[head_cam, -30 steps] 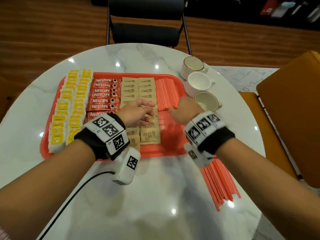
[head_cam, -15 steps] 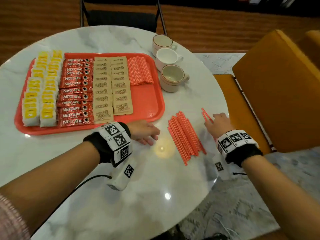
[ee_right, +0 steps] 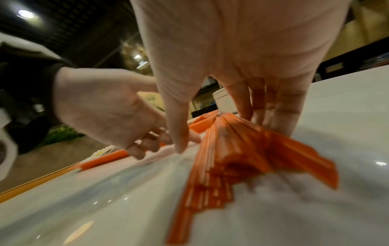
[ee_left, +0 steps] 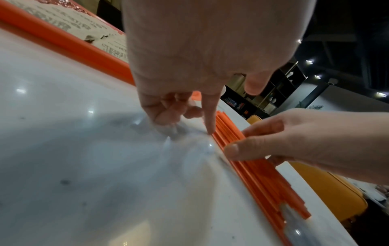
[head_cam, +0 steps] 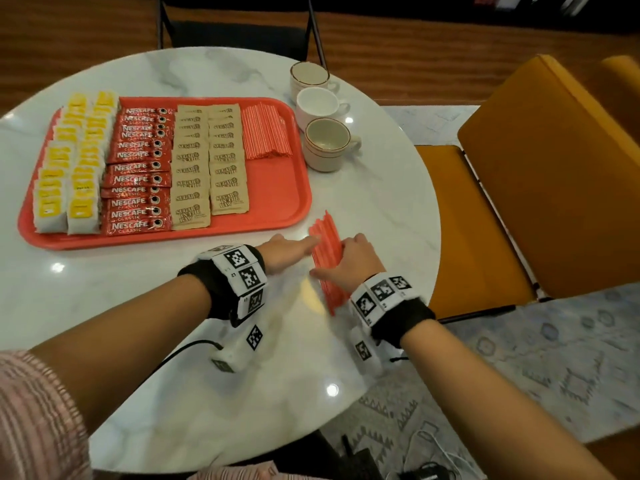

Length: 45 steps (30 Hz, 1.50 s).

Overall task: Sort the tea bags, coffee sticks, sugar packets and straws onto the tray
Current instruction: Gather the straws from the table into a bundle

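Now: loose straws between both hands

Just off the tray's [head_cam: 298,216] near right corner, a bundle of loose straws [head_cam: 327,261] lies on the worktop [head_cam: 173,323]. Left hand [head_cam: 287,252] presses its extended fingers against one side; right hand [head_cam: 356,261] cups the other, thumb and fingers straddling the bundle.

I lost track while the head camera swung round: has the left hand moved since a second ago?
Yes. The left hand came off the tray, where it was over the sugar packets, and now touches the loose straws on the table nearer the person.
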Available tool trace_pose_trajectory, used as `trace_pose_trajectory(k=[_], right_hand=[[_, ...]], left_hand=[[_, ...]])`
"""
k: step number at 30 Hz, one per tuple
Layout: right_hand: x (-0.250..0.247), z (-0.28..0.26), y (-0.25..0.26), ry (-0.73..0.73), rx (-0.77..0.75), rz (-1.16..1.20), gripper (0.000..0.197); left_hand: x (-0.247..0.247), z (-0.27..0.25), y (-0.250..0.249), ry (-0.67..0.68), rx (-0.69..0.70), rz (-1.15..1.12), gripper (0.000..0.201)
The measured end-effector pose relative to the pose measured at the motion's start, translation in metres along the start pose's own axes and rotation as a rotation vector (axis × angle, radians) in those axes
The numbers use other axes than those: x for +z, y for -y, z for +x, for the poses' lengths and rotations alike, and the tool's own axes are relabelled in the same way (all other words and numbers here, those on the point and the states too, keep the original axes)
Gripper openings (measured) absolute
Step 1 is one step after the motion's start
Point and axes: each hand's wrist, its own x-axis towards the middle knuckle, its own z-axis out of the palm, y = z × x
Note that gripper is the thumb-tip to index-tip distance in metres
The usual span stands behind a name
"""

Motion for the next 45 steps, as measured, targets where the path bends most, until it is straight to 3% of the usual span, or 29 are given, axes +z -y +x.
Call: trace_pose_trajectory(k=[1, 3, 9, 16, 23, 26, 29, 33, 37, 39, 42, 45], right_hand=[[0.004, -0.002, 0.005, -0.008, -0.018, 0.0, 0.062], [0.01, -0.005, 0.013, -0.013, -0.022, 0.026, 0.05], [0.009, 0.0, 0.025, -0.006, 0.042, 0.099, 0.027], [0.004, 0.003, 0.031, 0.03, 0.061, 0.075, 0.02], [0.0, 0.002, 0.03, 0.073, 0.038, 0.079, 0.027], [-0.001, 0.005, 0.022, 0.045, 0.045, 0.12, 0.019], [0.0, -0.002, 0.023, 0.07, -0.033, 0.318, 0.008], [0.003, -0.016, 0.046, 0.104, -0.238, 0.452, 0.019], [0.009, -0.024, 0.071, 0.043, -0.323, 0.624, 0.025], [0.018, -0.019, 0.084, 0.03, -0.324, 0.67, 0.017], [0.026, -0.015, 0.097, 0.11, -0.294, 0.66, 0.002], [0.024, -0.022, 0.098, 0.171, -0.399, 0.569, 0.024]], left_hand=[[0.001, 0.003, 0.002, -0.006, -0.011, -0.037, 0.129], [0.006, 0.014, 0.005, -0.011, -0.02, -0.096, 0.136], [0.006, 0.002, -0.012, 0.011, -0.011, -0.158, 0.075], [0.006, 0.0, -0.016, 0.033, -0.004, -0.151, 0.06], [-0.003, -0.002, -0.006, 0.1, 0.038, -0.205, 0.062], [-0.009, -0.009, -0.003, 0.103, 0.038, -0.276, 0.055], [-0.014, -0.014, 0.003, 0.076, 0.12, -0.294, 0.048], [-0.015, -0.03, 0.004, 0.105, 0.269, -0.41, 0.032], [-0.022, -0.039, 0.012, -0.043, 0.382, -0.615, 0.029], [-0.029, -0.046, 0.019, -0.134, 0.446, -0.555, 0.027], [-0.039, -0.058, 0.027, -0.144, 0.545, -0.462, 0.02], [-0.044, -0.063, 0.04, -0.1, 0.575, -0.417, 0.021]])
